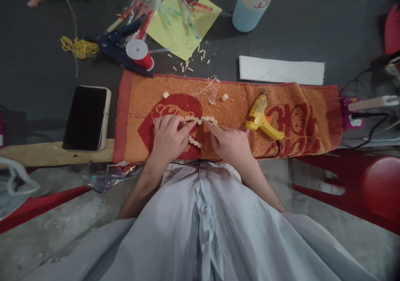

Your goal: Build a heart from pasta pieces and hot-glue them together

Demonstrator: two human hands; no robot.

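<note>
A knobbly strip of small pale pieces (208, 119) lies across the red heart on an orange towel (225, 143). My left hand (170, 136) is closed at its left part, thumb and index fingertips against the pieces. From the other side, the index finger of my right hand (231, 143) presses on the strip, its remaining fingers curled in; the thumb is mostly hidden. Below my left fingers lies a second knobbly pale strip (195, 141), partly covered by the hand. Small pale clusters (165, 94) sit farther up the towel. Right of my right hand rests a yellow glue gun (259, 116).
Beyond the towel are a red thread spool (145, 60), dark blue-handled cutters (115, 49), yellow paper (175, 26), scattered stick bits (187, 66), a white strip (281, 70) and a bottle (253, 10). A phone (86, 118) lies left. Cables run along the right.
</note>
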